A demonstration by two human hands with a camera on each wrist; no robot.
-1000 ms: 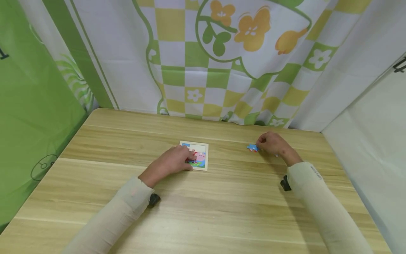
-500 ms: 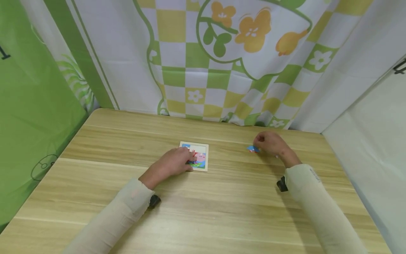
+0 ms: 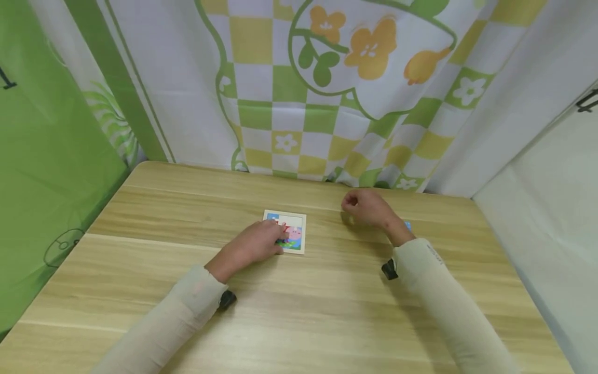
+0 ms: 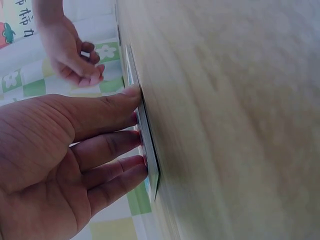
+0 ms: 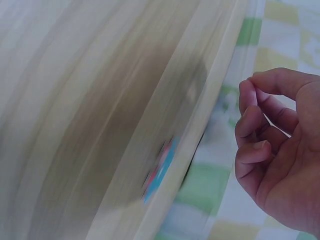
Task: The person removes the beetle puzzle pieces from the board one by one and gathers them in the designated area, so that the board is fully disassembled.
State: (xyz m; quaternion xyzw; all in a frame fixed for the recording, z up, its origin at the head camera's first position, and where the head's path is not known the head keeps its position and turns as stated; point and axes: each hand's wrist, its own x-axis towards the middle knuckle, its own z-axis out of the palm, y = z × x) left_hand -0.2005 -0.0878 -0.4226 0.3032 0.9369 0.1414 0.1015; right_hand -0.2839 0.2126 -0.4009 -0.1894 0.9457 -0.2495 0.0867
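Near the table's centre lies a small square puzzle board [image 3: 299, 244], with a pale wooden border and a cartoon picture showing a pink pig. Its upper part has a white area. My left hand [image 3: 254, 243] rests on the board's left side, thumb and fairly straight fingertips touching its top face [image 4: 145, 125]. To the right, my right hand [image 3: 369, 209] hovers above the table, fingers curled and thumb tip meeting index tip. No piece shows between them. A blue puzzle piece [image 3: 408, 226] shows beside the right wrist. A blurred blue-and-red piece [image 5: 161, 170] lies below the hand.
The wooden table [image 3: 299, 322] ends at the back against a checked, flowered curtain [image 3: 289, 119]. A green cloth [image 3: 46, 171] hangs on the left and a white one [image 3: 551, 208] on the right. Each wrist carries a black camera [image 3: 227, 299].
My right hand has moved left, away from its place beside the blue-and-red piece, and now covers that spot. A blue piece now shows beside the right wrist. The left hand stays on the board.
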